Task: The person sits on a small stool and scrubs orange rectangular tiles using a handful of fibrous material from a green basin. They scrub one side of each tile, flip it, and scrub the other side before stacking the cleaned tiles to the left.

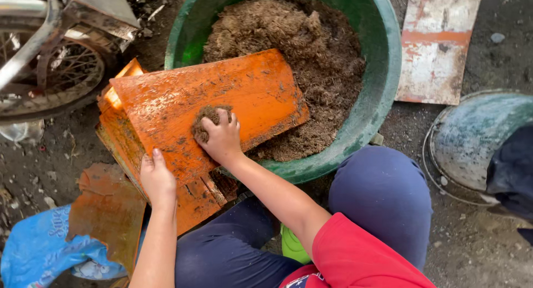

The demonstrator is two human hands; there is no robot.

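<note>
Right hand (222, 139) closed on brown fibre wad (206, 121), pressing orange panel (211, 104). Left hand (156, 179) grips panel edge. Green tub (383, 54) behind.

An orange panel (205, 107) is propped over the rim of a green tub (383, 71) filled with brown fibre (311, 38). The panel's lower edge is gripped by the left hand (157, 179), while a wad of fibre (206, 121) is pressed against its face by the right hand (222, 138). More orange pieces (111, 210) and a blue bag (39, 249) are seen on the ground (477, 249).
</note>
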